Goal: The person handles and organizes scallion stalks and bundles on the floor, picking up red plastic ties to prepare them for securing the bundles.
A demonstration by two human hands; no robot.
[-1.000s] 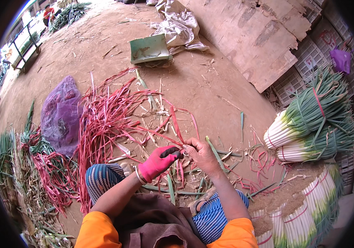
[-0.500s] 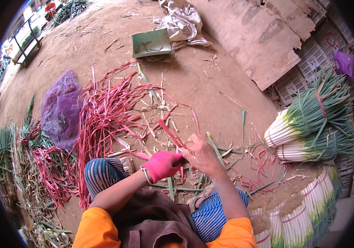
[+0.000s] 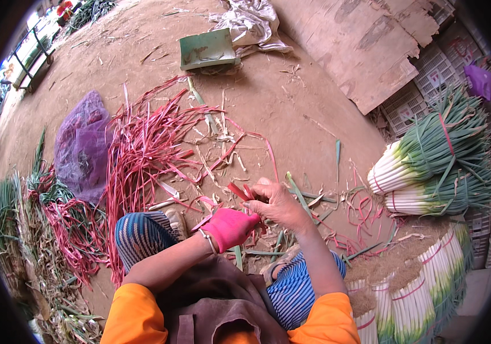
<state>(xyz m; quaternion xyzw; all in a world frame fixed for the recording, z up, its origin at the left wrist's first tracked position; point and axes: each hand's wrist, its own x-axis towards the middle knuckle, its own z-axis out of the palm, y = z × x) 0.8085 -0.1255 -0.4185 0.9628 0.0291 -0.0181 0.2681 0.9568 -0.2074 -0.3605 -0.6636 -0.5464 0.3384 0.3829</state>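
My left hand [image 3: 231, 228], in a pink glove, is closed just in front of my lap, with the red strips passing between it and the other hand. My bare right hand [image 3: 281, 207] meets it from the right, fingers pinched on the red plastic strips [image 3: 238, 192]. Short ends of the strips stick up past the fingertips and hang below them. A thin, pale pinkish thing shows beside the glove's wrist; its kind is unclear. Beyond my hands, to the left, spreads a loose heap of red strips [image 3: 148, 140].
A purple mesh bag [image 3: 82, 152] lies left of the heap. Tied bundles of green onions [image 3: 423, 166] are stacked at right, with more bundles [image 3: 414, 307] lower right. Ahead are a green metal scoop-like box [image 3: 208, 50], a white sack [image 3: 251, 26] and a wooden board [image 3: 360, 51]. Leaf scraps litter the floor.
The strip ends above my fingers stand out less far than before. My gloved left hand has turned slightly, and my right hand has moved a little up and right. The view has shifted slightly.
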